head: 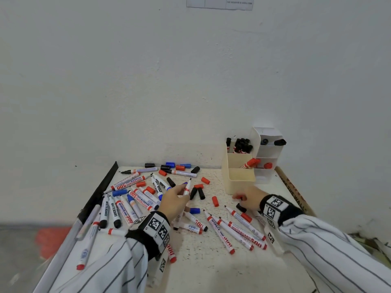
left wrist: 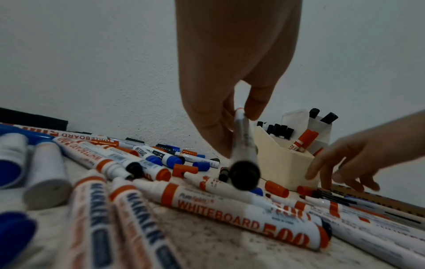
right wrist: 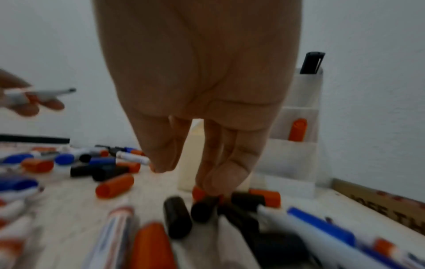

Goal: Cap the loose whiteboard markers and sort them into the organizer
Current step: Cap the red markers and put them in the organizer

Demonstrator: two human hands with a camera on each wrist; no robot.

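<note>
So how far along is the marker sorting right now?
Early on. The organizer holds a bunch of black-capped markers and a few red ones. The left hand holds an uncapped marker; the right hand reaches down among loose caps. Dozens of markers and caps still litter the table.

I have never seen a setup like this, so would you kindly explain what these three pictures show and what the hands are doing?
No machine here: a person wears three cameras. The wide picture comes from the head; the other two look along each wrist. On the table lie loose markers and caps, with an organizer at the back. The left hand holds an uncapped marker in its grip, tip up. The right hand reaches down, fingertips at a black cap; whether they have gripped it is unclear.
</note>
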